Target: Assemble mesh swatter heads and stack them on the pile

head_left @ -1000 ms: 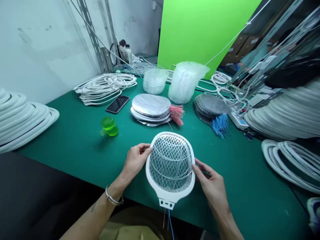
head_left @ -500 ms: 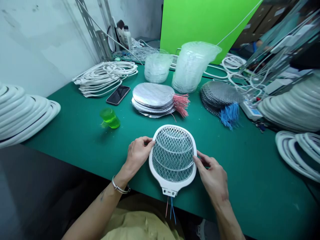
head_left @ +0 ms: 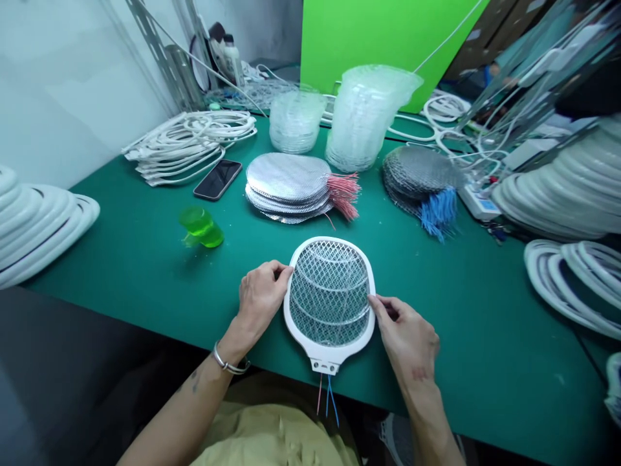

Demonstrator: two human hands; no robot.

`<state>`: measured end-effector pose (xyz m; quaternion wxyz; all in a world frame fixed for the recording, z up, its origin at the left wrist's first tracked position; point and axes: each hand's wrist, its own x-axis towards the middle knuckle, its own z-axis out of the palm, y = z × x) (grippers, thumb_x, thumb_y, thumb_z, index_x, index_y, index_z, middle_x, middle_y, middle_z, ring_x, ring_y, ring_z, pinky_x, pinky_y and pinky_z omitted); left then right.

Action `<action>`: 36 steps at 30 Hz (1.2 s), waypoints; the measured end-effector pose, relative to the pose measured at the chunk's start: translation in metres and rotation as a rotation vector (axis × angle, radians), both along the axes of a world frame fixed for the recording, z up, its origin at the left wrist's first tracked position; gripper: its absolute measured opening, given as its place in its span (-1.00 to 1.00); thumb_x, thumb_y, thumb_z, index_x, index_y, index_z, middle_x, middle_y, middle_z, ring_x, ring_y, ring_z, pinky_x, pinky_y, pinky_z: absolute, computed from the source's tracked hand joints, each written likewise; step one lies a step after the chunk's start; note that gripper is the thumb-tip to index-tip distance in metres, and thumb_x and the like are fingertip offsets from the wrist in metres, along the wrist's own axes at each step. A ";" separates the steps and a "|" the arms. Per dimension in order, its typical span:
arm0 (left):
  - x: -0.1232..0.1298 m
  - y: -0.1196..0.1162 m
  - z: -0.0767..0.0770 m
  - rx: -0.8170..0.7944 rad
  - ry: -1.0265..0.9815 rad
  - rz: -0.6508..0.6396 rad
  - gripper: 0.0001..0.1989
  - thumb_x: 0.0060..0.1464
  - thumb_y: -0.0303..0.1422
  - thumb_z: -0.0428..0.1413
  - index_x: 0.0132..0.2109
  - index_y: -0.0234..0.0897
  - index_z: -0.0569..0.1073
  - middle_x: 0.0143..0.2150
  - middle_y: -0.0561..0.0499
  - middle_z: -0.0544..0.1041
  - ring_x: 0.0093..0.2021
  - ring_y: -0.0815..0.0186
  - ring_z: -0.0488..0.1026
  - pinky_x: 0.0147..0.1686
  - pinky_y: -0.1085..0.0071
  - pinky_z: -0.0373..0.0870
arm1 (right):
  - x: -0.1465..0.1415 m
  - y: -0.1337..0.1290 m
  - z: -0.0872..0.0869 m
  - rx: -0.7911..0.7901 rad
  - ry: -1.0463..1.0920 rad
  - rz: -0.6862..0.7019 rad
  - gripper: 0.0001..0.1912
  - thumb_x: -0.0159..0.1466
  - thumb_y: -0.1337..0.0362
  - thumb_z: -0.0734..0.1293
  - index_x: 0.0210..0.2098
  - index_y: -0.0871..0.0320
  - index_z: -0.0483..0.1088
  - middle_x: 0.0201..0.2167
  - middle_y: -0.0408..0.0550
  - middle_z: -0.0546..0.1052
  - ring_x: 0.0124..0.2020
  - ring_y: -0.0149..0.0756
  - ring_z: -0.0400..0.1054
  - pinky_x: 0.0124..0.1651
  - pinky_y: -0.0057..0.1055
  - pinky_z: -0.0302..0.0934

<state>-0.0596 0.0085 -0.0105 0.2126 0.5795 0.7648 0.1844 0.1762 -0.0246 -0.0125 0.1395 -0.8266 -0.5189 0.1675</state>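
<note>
Two hands on it, one each side! The left hand [head_left: 259, 298], silver bangle [head_left: 228, 364] at the wrist, pinches the rim of the white racket head [head_left: 332, 291] between thumb and fingers; the right hand [head_left: 407, 336] grips the opposite rim the same way. It sits front and centre at the worktop [head_left: 475, 310]'s near edge, neck towards the person, though whether it rests or floats just above, I cannot tell. Out of that neck dangle a red wire [head_left: 319, 393] and blue wires [head_left: 332, 398]!

Straight beyond, a stack of silver mesh sheets [head_left: 288, 178] sprouts red leads [head_left: 344, 191]; to its right, a dark mesh stack [head_left: 417, 169] trails blue ones [head_left: 437, 210]. Over on the left: a glossy green object [head_left: 201, 226], then a phone [head_left: 218, 180], and white frames [head_left: 191, 145] piled behind. Further back, two clear stacks [head_left: 366, 116] rise before a bright green panel [head_left: 378, 35]!
</note>
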 end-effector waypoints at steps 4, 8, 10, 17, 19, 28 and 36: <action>0.004 -0.002 0.002 -0.016 0.100 0.005 -0.74 0.22 -0.15 0.03 -0.28 -0.15 0.53 -0.28 0.00 0.62 -0.31 0.17 0.53 -0.44 0.38 0.20 | -0.004 -0.004 0.001 0.040 -0.069 0.013 -0.64 0.27 -0.06 0.24 -0.37 0.01 0.53 -0.32 -0.04 0.58 -0.43 -0.21 0.36 -0.45 -0.35 -0.03; 0.009 -0.003 0.002 -0.035 0.174 0.016 -0.75 0.24 -0.14 0.01 -0.26 -0.14 0.48 -0.25 0.00 0.60 -0.27 0.10 0.53 -0.46 0.38 0.12 | 0.001 -0.014 -0.007 0.092 0.091 0.066 -0.62 0.29 -0.07 0.21 -0.20 0.01 0.52 -0.22 -0.08 0.56 -0.35 -0.26 0.38 -0.37 -0.37 0.09; 0.011 -0.004 0.002 -0.040 0.191 0.013 -0.75 0.25 -0.14 -0.01 -0.26 -0.14 0.47 -0.23 0.00 0.60 -0.26 0.10 0.53 -0.46 0.38 0.09 | 0.001 -0.020 -0.012 0.122 0.145 0.089 -0.58 0.29 -0.09 0.19 -0.13 0.03 0.50 -0.21 -0.06 0.54 -0.34 -0.27 0.39 -0.35 -0.38 0.13; 0.009 -0.008 0.001 -0.026 0.180 -0.021 -0.75 0.28 -0.15 -0.04 -0.20 -0.14 0.46 -0.19 0.01 0.58 -0.27 0.14 0.51 -0.45 0.38 0.09 | -0.008 -0.026 -0.019 0.179 -0.081 0.103 -0.50 0.37 -0.04 0.06 -0.22 0.16 0.48 -0.27 0.03 0.53 -0.31 -0.20 0.38 -0.32 -0.33 0.07; 0.008 -0.009 0.000 -0.020 0.153 -0.044 -0.77 0.27 -0.16 -0.02 -0.17 -0.12 0.47 -0.17 0.03 0.57 -0.25 0.16 0.51 -0.43 0.39 0.11 | -0.007 -0.025 -0.019 0.177 -0.013 0.096 -0.54 0.36 -0.04 0.11 -0.21 0.14 0.49 -0.24 0.01 0.54 -0.31 -0.22 0.39 -0.31 -0.35 0.08; 0.009 -0.017 -0.004 0.074 0.157 -0.006 -0.79 0.26 -0.17 0.03 -0.20 -0.12 0.51 -0.19 0.08 0.57 -0.28 0.24 0.50 -0.47 0.41 0.11 | -0.008 -0.028 -0.021 0.294 0.096 -0.027 -0.52 0.28 -0.14 0.19 -0.20 0.06 0.56 -0.26 -0.05 0.56 -0.33 -0.24 0.40 -0.32 -0.37 0.15; 0.007 -0.024 -0.013 0.174 0.030 0.020 -0.84 0.22 -0.21 0.11 -0.18 -0.12 0.56 -0.17 0.11 0.59 -0.27 0.32 0.51 -0.39 0.46 0.24 | -0.007 -0.034 -0.020 0.258 0.127 0.024 -0.48 0.27 -0.14 0.21 -0.01 0.04 0.51 -0.26 -0.07 0.53 -0.34 -0.28 0.40 -0.33 -0.37 0.20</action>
